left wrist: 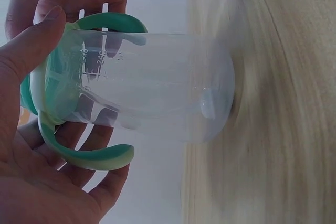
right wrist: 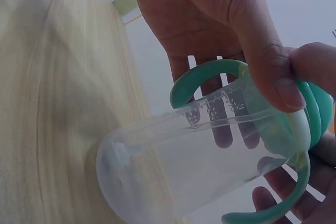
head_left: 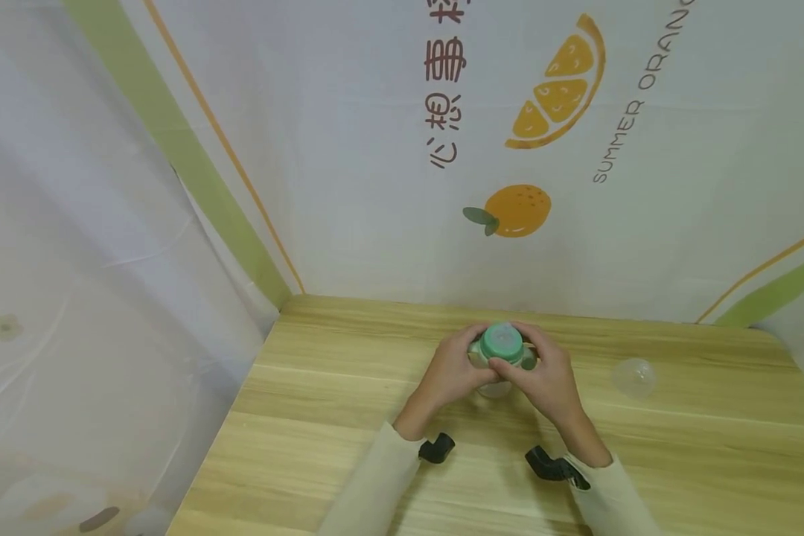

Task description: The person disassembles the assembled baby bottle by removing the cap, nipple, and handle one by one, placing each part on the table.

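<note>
Both hands hold a clear plastic baby bottle (left wrist: 157,82) by its top, over the far middle of the table. It has a green screw collar (head_left: 502,344), two curved green handles (left wrist: 100,157) and measuring marks on its side. My left hand (head_left: 445,368) grips it from the left, thumb on the handle ring near the collar and fingers behind the bottle. From the other side, my right hand (head_left: 548,378) grips it likewise, its thumb pressed on the pale ring in the right wrist view. The bottle stands upright, its base close to the wood; no liquid shows inside.
A clear dome-shaped cap (head_left: 634,377) lies on the wooden table (head_left: 321,417), right of the hands. A white cloth (head_left: 375,186) printed with oranges hangs behind the table's back edge, and more cloth hangs at the left. Black mounts (head_left: 437,448) are worn at both wrists.
</note>
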`<state>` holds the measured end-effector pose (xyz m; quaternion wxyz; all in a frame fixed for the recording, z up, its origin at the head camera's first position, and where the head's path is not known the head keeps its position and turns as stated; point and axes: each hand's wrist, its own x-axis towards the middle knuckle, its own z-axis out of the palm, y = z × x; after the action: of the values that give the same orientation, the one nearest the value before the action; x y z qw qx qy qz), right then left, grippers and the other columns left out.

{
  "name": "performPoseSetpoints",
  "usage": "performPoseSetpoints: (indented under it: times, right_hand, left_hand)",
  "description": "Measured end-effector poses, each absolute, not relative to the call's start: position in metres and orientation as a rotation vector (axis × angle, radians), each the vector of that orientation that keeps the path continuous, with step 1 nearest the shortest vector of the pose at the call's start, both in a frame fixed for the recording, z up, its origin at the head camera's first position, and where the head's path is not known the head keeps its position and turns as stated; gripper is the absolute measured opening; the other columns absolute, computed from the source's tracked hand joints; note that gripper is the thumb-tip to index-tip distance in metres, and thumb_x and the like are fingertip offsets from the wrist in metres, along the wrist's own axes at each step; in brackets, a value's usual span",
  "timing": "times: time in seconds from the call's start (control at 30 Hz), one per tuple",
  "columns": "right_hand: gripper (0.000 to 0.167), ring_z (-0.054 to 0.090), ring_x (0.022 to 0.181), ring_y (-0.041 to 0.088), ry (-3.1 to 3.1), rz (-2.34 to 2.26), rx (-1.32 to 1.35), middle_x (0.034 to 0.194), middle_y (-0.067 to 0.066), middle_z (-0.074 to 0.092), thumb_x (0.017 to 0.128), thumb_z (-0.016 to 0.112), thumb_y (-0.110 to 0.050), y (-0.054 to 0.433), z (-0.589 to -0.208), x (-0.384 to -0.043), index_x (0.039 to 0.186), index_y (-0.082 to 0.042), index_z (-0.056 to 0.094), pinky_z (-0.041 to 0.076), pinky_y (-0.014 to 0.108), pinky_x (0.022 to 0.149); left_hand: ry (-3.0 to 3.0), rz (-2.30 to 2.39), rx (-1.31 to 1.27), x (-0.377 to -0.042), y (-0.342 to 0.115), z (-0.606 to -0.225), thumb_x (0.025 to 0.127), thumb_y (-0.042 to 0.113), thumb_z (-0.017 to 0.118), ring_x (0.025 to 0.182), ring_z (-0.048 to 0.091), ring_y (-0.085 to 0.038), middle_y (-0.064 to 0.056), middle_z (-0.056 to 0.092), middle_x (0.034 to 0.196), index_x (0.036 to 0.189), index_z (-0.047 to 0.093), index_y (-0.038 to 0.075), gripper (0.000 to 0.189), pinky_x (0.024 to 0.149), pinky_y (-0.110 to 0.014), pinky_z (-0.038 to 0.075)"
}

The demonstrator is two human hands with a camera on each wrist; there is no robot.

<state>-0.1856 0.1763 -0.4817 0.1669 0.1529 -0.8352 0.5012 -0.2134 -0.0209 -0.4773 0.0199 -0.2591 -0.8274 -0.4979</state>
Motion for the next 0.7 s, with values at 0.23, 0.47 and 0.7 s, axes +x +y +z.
performPoseSetpoints:
  times: [0.23,0.47,0.7]
  right_hand:
    - [0.060,0.066,0.116,0.019,-2.389,1.442,0.468,0.137,0.007,0.072,0.089,0.094,-0.009,0.1794,-0.4800,-0.1868,0.144,-0.009,0.069,0.055,0.034,0.095]
    - [0.061,0.067,0.116,0.022,-2.394,1.436,0.517,0.137,0.006,0.073,0.089,0.093,-0.007,0.1835,-0.4796,-0.1875,0.145,-0.011,0.069,0.057,0.040,0.093]
    - [0.062,0.067,0.115,0.017,-2.386,1.412,0.547,0.135,0.006,0.073,0.088,0.094,-0.005,0.1849,-0.4796,-0.1887,0.144,-0.011,0.070,0.055,0.041,0.095]
  left_hand:
    - [-2.580,-1.555,-0.816,-0.2125,-0.0240,-0.4763,0.089,0.020,0.096,0.126,0.067,-0.018,-0.007,0.072,0.141,0.149,0.065,0.007,0.070,0.108,-0.035,0.053]
    - [-2.603,-1.544,-0.826,-0.2127,-0.0251,-0.4753,0.089,0.020,0.096,0.127,0.066,-0.018,-0.007,0.071,0.143,0.151,0.063,0.008,0.072,0.109,-0.035,0.052]
    - [-2.602,-1.552,-0.833,-0.2131,-0.0256,-0.4751,0.089,0.020,0.097,0.126,0.067,-0.018,-0.007,0.071,0.142,0.150,0.064,0.007,0.071,0.108,-0.034,0.052]
